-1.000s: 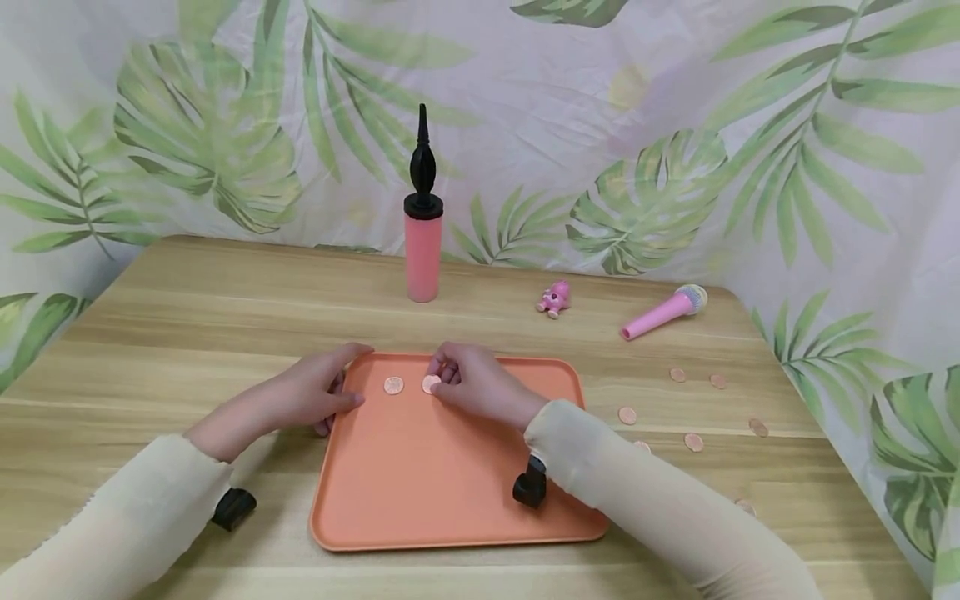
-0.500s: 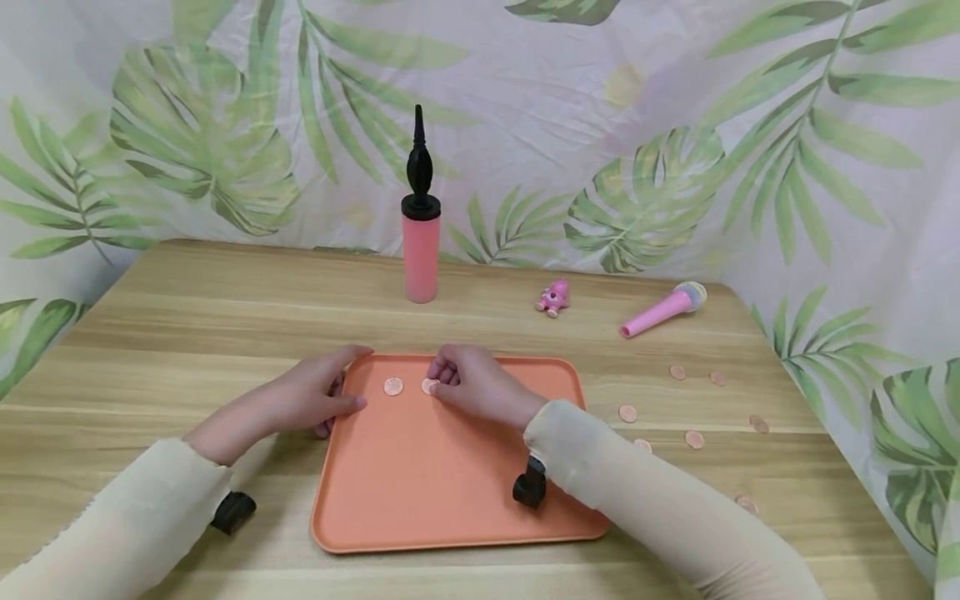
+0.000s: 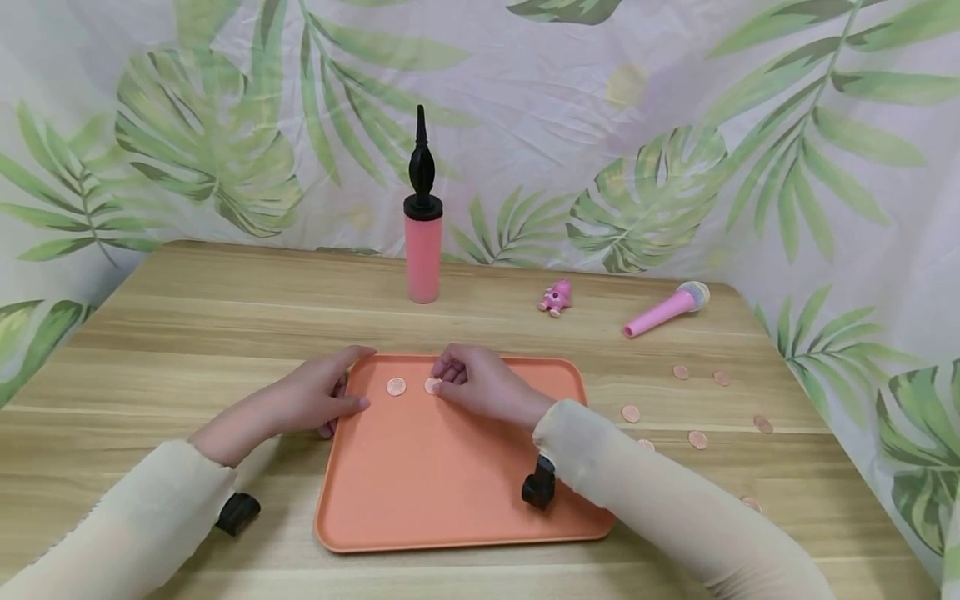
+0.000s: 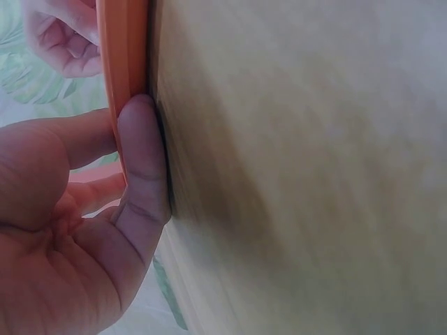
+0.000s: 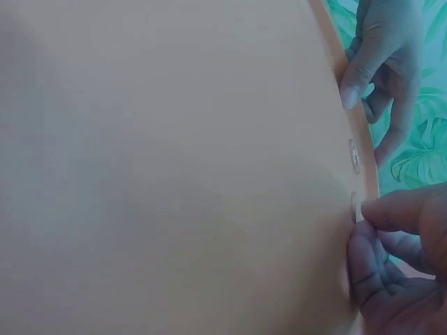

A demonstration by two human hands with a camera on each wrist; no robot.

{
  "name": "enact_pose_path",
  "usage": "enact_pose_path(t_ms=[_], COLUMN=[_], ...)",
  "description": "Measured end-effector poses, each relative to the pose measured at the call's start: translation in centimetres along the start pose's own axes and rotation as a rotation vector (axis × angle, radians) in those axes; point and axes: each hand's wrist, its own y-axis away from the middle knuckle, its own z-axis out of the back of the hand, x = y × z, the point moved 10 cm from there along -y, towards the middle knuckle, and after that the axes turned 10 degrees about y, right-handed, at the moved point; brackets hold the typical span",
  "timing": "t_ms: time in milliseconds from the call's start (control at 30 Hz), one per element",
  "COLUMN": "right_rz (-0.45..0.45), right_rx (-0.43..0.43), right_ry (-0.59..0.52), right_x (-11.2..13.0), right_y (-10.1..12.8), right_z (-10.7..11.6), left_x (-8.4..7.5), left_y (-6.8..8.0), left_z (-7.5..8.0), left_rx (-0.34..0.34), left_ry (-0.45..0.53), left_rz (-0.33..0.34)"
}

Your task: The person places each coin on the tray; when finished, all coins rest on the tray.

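- Right now the coin (image 3: 432, 385) sits flat on the orange tray (image 3: 450, 500), near its far rim, with the right hand (image 3: 480, 385) curled over it; thumb and fingertip pinch its edge (the right wrist view shows the thumb tip against the disc (image 5: 355, 207)).
- Compared with a second ago almost nothing has shifted: the coin lies at the same spot and the fingers are in the same curl, so I judge the coin is being set down or nudged into line, not yet let go.
- Just to its left lies a second coin (image 3: 396, 386), apart from the first and untouched.
- Meanwhile the left hand (image 3: 318, 398) grips the tray's far-left corner, thumb on top of the rim and fingers curled beneath (the left wrist view shows a finger (image 4: 140, 153) pressed against the rim's edge), as it did before.
- Both coins are thin, round and copper-coloured with a dull shine; the tray is smooth matte plastic, rectangular with rounded corners and a low raised lip.
- Further right, loose coins (image 3: 697, 439) are scattered on the pale wood-grain table (image 3: 187, 333).
- Beyond stand a pink balloon pump (image 3: 423, 225) with a black nozzle, a small pink toy (image 3: 556, 297) and a pink toy microphone (image 3: 663, 309).
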Motion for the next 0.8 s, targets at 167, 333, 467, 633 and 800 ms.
enact_pose_path(t_ms=[167, 333, 467, 633, 800], right_rz=[0.021, 0.054, 0.078, 0.095, 0.019], right_rx=[0.041, 0.056, -0.001, -0.093, -0.136], right_ry=[-0.024, 0.002, 0.007, -0.031, -0.022], right_x=[-0.3, -1.0, -1.7, -2.8, -5.7], right_y=[0.3, 1.2, 2.8, 5.5, 8.3], right_z=[0.2, 1.1, 2.7, 5.2, 7.6], left_x=[-0.1, -0.3, -0.3, -0.3, -0.5], left_y=[0.2, 0.3, 0.4, 0.4, 0.4], left_z=[0.1, 0.1, 0.0, 0.0, 0.1], left_rx=[0.002, 0.001, 0.002, 0.001, 0.001], left_ry=[0.006, 0.011, 0.002, 0.004, 0.002], left_rz=[-0.002, -0.016, -0.012, -0.011, -0.025])
